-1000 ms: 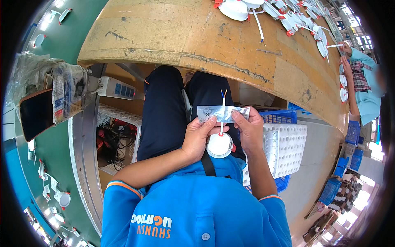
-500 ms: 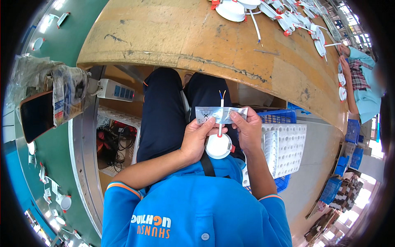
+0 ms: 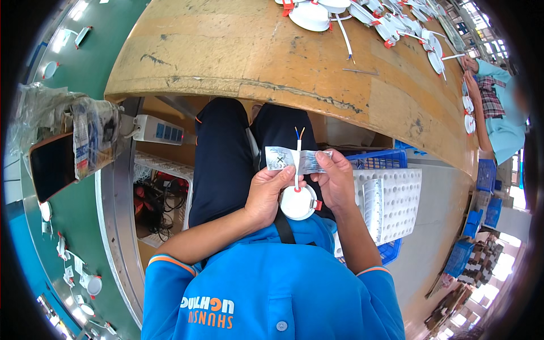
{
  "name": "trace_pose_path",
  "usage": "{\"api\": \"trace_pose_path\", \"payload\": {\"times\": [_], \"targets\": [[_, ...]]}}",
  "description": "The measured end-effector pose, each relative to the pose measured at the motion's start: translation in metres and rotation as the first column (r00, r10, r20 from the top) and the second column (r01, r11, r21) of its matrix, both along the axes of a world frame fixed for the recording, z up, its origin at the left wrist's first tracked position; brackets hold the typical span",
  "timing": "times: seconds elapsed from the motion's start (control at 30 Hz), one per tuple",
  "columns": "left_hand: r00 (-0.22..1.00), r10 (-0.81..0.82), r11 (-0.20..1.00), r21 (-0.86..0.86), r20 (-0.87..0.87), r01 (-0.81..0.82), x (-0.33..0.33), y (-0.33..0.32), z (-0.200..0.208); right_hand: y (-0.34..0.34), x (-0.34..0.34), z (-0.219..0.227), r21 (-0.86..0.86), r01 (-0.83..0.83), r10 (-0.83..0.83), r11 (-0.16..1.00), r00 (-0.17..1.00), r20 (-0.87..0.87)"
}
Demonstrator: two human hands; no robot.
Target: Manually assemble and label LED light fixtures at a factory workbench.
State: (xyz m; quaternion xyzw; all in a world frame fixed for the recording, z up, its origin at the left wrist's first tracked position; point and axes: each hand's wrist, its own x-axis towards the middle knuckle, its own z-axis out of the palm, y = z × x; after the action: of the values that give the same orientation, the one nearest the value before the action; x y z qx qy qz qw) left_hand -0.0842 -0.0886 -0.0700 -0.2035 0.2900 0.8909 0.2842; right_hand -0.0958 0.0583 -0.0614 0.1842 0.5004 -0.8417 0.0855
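Over my lap hangs a round white downlight (image 3: 296,203) with red clips and a white cable (image 3: 299,152) that ends in bare-tipped blue and brown wires. A silvery label (image 3: 277,158) lies behind that cable and bends around it, its two ends angled apart. My left hand (image 3: 268,190) pinches the label's left end between thumb and fingers, its fingertips near the cable. At the other end my right hand (image 3: 334,177) grips the label between thumb and forefinger. The lamp rests below the fingers, close against my belly.
Several downlights (image 3: 385,25) crowd the far right of the wooden table (image 3: 238,51). A white perforated tray (image 3: 396,204) sits on a blue crate (image 3: 391,252) at my right. Left are a phone (image 3: 52,166), a power strip (image 3: 160,130) and a green conveyor (image 3: 85,221). Another person (image 3: 501,113) works at right.
The label, flatter before, now folds around the cable with its halves angled. My right hand has moved slightly inward, and the lamp has shifted a little left.
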Motion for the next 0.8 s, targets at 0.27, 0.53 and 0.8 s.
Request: {"api": "trace_pose_path", "payload": {"times": [0.27, 0.53, 0.8], "targets": [[0.998, -0.064, 0.998, -0.004, 0.010, 0.064, 0.000, -0.003, 0.000, 0.004, 0.003, -0.002, 0.071, -0.010, 0.011, 0.997, 1.000, -0.010], [0.991, -0.099, 0.995, 0.012, -0.085, 0.101, 0.003, -0.002, -0.001, 0.016, 0.016, -0.012, 0.145, -0.039, 0.039, 0.989, 0.999, 0.002], [0.985, -0.155, 0.987, 0.026, -0.068, 0.157, 0.002, 0.000, -0.001, 0.029, 0.011, 0.002, 0.498, -0.179, 0.174, 0.849, 0.983, 0.057]]}}
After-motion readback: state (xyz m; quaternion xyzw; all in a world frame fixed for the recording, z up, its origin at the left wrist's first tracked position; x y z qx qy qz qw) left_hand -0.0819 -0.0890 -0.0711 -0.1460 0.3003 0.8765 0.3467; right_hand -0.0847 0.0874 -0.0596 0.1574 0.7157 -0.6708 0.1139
